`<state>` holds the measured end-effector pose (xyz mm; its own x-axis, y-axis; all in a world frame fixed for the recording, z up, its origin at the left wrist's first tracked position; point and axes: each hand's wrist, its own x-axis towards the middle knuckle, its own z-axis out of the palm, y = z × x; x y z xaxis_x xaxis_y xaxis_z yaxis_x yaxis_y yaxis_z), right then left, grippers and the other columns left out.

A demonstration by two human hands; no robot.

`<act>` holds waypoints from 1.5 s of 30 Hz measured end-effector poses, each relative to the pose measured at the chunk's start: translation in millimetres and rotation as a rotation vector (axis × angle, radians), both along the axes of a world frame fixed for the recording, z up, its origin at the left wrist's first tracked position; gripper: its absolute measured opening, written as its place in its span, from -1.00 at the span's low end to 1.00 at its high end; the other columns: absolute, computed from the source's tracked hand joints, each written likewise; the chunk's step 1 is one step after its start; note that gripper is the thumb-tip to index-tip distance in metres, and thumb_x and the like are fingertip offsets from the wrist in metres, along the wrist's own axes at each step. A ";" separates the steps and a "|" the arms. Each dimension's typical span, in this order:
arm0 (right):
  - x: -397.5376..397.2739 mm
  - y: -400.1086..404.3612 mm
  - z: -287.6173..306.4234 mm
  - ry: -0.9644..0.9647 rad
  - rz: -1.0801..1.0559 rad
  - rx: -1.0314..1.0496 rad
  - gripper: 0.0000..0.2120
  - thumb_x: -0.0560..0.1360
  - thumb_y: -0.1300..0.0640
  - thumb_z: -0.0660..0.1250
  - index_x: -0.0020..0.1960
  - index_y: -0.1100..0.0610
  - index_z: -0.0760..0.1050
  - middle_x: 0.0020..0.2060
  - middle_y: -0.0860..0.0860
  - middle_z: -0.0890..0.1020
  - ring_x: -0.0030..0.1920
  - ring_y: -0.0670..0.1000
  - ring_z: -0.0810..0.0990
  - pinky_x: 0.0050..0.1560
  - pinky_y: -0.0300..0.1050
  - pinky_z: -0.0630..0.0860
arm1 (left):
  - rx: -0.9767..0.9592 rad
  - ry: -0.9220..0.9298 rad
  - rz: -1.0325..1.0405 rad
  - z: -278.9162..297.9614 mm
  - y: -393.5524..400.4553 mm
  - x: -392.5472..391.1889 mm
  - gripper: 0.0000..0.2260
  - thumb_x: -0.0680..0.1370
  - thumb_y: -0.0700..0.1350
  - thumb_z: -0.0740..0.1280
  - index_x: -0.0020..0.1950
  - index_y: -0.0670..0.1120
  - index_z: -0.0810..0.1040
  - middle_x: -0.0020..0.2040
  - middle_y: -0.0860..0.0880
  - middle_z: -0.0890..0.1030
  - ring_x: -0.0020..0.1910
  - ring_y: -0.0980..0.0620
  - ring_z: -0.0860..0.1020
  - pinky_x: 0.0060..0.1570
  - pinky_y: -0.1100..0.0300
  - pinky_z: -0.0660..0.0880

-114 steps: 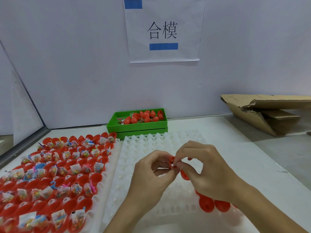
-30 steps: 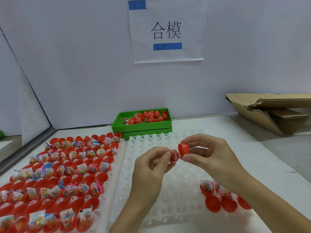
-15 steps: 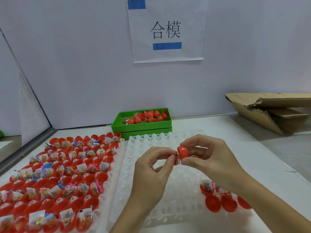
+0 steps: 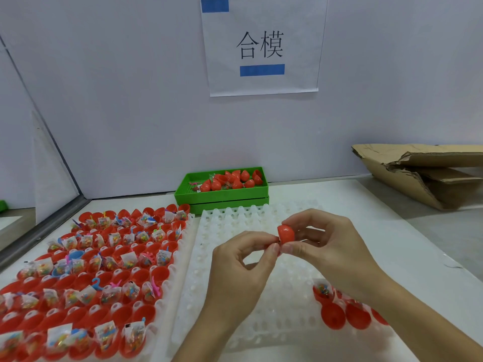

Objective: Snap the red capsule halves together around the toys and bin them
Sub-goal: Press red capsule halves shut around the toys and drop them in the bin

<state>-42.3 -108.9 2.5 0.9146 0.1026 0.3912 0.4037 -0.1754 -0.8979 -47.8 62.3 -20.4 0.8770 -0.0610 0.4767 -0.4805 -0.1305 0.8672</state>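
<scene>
Head view: both hands meet over the white tray [image 4: 235,257], mid-frame, forearms coming in from the bottom edge. Right hand [image 4: 326,246] has its wrist angled in from lower right, thumb underneath and index curled over the top, pinching a red capsule half [image 4: 286,233] w/ the domed side facing the camera. Left hand [image 4: 243,267] comes up from below, thumb and index tip pinched together right at the capsule's left edge; a sliver of red shows between those fingertips, so it grips something there, but can't tell if it's the other half. Other left fingers are curled into the palm. The capsule is held in the air above the tray, not touching it.

Near the right forearm, a few open red halves [image 4: 333,317] sit on the white tray, one w/ a bagged toy [image 4: 322,288]. Left tray [image 4: 86,273] is packed w/ red halves, many holding bagged toys. Green bin [image 4: 222,197] at the back holds closed capsules. Paper sign [image 4: 261,45] on the wall, torn cardboard [image 4: 423,173] at the far right.
</scene>
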 end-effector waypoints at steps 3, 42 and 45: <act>1.4 -0.8 0.7 0.013 -0.012 0.016 -0.72 0.30 0.27 0.60 -0.05 0.06 0.65 -0.14 0.00 0.73 -0.10 0.03 0.73 0.04 0.02 0.66 | -0.002 -0.029 -0.029 -0.1 0.7 -1.5 -0.83 0.45 -0.16 0.45 -0.03 0.06 0.71 -0.08 0.07 0.71 0.01 0.04 0.67 -0.09 0.25 0.63; 2.3 1.9 -4.7 -0.040 0.041 0.049 -0.73 0.28 0.33 0.60 -0.10 0.10 0.64 -0.16 -0.03 0.74 -0.12 0.03 0.74 -0.07 -0.20 0.65 | -0.002 -0.019 0.105 3.0 -1.9 -1.9 -0.85 0.44 -0.25 0.52 -0.09 -0.01 0.72 -0.16 0.12 0.71 -0.08 0.16 0.67 -0.17 0.41 0.55; 2.9 0.7 -6.2 -0.088 0.051 0.005 -0.72 0.30 0.40 0.58 -0.09 0.13 0.63 -0.17 -0.04 0.73 -0.13 0.02 0.74 -0.08 -0.20 0.65 | -0.027 -0.023 0.103 2.8 -1.5 -1.2 -0.86 0.43 -0.26 0.53 -0.10 -0.04 0.73 -0.18 0.08 0.72 -0.09 0.10 0.67 -0.15 0.39 0.56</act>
<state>-39.4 -108.3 -3.8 0.8705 0.1459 0.4701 0.4890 -0.1483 -0.8596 -49.0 60.8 -17.6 0.8666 0.0425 0.4972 -0.4857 -0.1569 0.8599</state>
